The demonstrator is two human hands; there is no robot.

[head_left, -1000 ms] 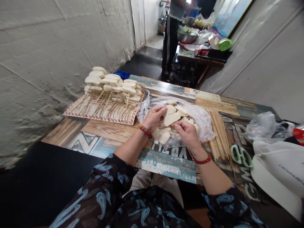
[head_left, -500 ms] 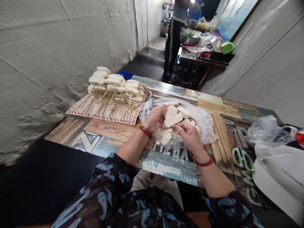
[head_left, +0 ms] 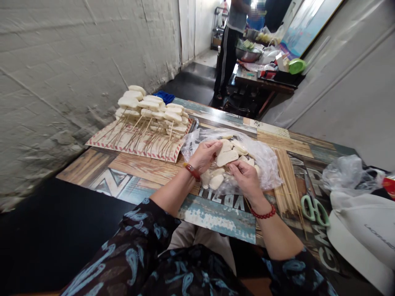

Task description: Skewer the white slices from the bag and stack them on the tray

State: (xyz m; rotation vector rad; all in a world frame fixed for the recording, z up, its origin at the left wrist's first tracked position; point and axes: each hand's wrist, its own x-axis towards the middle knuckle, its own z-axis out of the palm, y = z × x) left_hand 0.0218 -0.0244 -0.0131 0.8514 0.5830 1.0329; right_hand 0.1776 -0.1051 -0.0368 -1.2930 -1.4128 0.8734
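My left hand pinches the left edge of a flat, pale white slice above an open clear plastic bag. At the slice's lower right, my right hand is closed on a thin skewer, of which a short end shows below the palm. More pale slices lie on the bag under and around both hands. To the left, a stack of skewered slices rests on a paper-lined tray, sticks pointing toward me. Loose bamboo skewers lie just right of the bag.
Green-handled scissors, a white cap and a crumpled plastic bag lie at the right. A blue cloth sits at the table's far edge. Beyond, a person stands by another table with a metal bowl.
The left fingers have shifted slightly right over the slice's upper left edge. The right hand has barely moved, and the whole view has shifted a little.
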